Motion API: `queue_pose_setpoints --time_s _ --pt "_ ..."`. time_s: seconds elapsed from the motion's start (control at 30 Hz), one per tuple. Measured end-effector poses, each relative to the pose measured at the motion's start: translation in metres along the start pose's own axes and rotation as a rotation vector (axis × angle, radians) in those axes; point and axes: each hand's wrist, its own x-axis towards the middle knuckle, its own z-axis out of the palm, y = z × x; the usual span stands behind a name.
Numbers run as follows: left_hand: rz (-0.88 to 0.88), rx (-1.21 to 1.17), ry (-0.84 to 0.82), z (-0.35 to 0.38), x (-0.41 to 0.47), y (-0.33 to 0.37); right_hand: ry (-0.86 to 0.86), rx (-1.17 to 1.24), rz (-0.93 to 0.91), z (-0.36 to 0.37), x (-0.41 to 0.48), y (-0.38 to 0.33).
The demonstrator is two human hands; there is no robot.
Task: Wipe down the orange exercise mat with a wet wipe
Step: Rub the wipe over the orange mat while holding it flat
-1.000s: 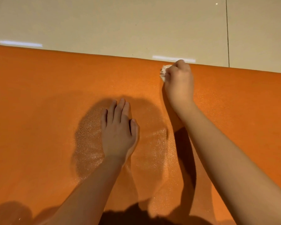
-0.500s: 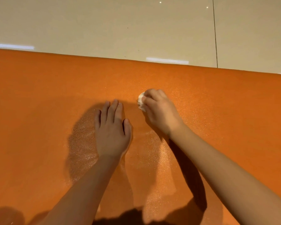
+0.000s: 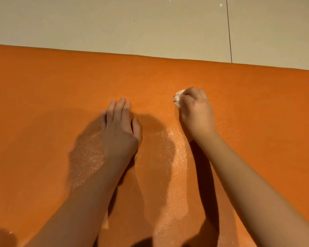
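Orange textured foam exercise mat (image 3: 43, 97) is laid flat on the beige glossy tiled floor (image 3: 114, 24). Only the mat's far edge is seen, running across the view.

White crumpled wet wipe (image 3: 177, 98) is bunched in the right hand (image 3: 197, 114), fingers curled round it. It is pressed onto the mat right of centre, short of the far edge. Only a small part of the wipe is seen past the knuckles.

Left hand (image 3: 120, 134) is laid palm down on the mat, fingers (image 3: 121, 109) straight and close together, nothing held. The hands are apart, not touching.

Damp glossy streaks (image 3: 177, 157) are seen on the mat between the forearms and left of the left wrist. A dark grout line (image 3: 228, 29) is seen in the floor beyond the far edge, at right.
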Motion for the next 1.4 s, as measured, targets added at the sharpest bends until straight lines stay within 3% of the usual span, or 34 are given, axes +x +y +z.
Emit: queue_pose_setpoints --time_s 0.1,0.2,0.27,0.43,0.6,0.77,0.83,0.97,1.13,1.2,1.3,1.4 --pt "-0.001 -0.005 -0.003 0.0 0.001 -0.001 0.061 0.035 0.094 0.002 -0.012 -0.014" --pt "-0.001 0.001 -0.003 0.0 0.002 0.0 -0.115 0.038 -0.13 0.006 -0.04 -0.029" --pt "-0.006 0.01 -0.013 0.001 0.002 0.0 -0.125 0.022 -0.182 -0.001 -0.04 -0.015" --pt "0.014 0.009 0.004 0.003 0.003 0.0 0.126 0.017 0.216 -0.007 -0.037 -0.009" --pt "0.009 -0.008 0.046 0.006 0.0 -0.001 -0.121 0.067 -0.074 -0.006 -0.062 -0.028" --pt "0.009 0.001 0.022 0.007 -0.009 -0.001 0.131 0.0 0.312 -0.016 -0.058 -0.006" --pt "0.057 0.006 -0.067 0.002 -0.032 0.002 0.102 0.033 0.27 -0.011 -0.07 -0.025" --pt "0.153 0.08 -0.156 -0.005 -0.067 0.001 -0.112 0.087 0.006 -0.016 -0.087 -0.028" --pt "0.11 0.023 -0.166 -0.002 -0.062 0.003 0.105 0.056 0.369 -0.028 -0.082 -0.002" --pt "0.115 0.005 -0.144 -0.002 -0.065 0.002 0.048 0.073 0.306 -0.025 -0.093 -0.022" --pt "0.117 -0.001 -0.1 -0.003 -0.066 0.004 -0.095 0.09 0.066 -0.023 -0.111 -0.033" --pt "0.13 0.006 -0.097 -0.004 -0.067 0.004 -0.012 0.055 0.216 -0.026 -0.108 -0.012"
